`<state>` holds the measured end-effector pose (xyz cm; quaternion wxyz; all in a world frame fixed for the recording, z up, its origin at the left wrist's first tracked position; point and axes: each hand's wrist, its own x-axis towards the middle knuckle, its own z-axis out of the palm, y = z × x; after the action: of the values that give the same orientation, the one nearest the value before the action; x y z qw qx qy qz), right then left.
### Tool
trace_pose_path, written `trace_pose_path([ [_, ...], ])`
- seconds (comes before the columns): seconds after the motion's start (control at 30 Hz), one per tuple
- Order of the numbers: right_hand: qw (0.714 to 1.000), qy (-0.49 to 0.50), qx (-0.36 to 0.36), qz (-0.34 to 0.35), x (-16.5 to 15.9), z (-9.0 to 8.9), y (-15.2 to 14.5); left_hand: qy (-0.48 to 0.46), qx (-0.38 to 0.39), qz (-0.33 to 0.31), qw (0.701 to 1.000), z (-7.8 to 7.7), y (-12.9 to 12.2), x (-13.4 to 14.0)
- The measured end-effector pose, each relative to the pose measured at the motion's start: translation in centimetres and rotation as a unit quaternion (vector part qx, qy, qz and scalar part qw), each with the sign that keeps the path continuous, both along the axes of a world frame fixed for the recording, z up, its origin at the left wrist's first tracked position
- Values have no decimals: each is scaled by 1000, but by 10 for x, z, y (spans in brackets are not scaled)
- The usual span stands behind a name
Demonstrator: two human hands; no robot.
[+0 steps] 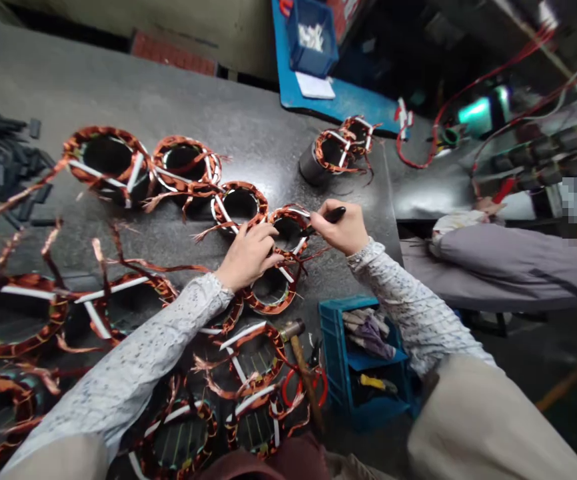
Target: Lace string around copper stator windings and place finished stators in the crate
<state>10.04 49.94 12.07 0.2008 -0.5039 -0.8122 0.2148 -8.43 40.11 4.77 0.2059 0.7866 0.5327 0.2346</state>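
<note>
Fingers of the left hand are curled down onto the copper winding of a small stator, pinching its wires, while the right hand is closed around a dark tool whose tip meets the same coil. That stator sits mid-table, last in a row of wound stators. Just below lie a hammer and a blue bin. Another person's grey sleeve rests at the right.

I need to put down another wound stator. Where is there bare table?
The widest bare patch of the dark grey table lies beyond the row of copper-wound stators. A smaller one sits between that row and the lone grey stator. Near both hands and the wooden-handled hammer it is crowded.
</note>
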Motion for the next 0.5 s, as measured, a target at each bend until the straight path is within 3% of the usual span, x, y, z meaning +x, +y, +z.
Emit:
trace_pose_path([
  [0.2,992,-103,33,59,-7,-18,7,28,-21,148,988,-7,-44,-50],
  [0.37,984,-153,43,84,-12,-26,7,99,-55,91,989,-22,-55,-55],
  [0.5,973,-204,45,98,-13,-34,6,80,-56,90,991,-24,-51,-53],
])
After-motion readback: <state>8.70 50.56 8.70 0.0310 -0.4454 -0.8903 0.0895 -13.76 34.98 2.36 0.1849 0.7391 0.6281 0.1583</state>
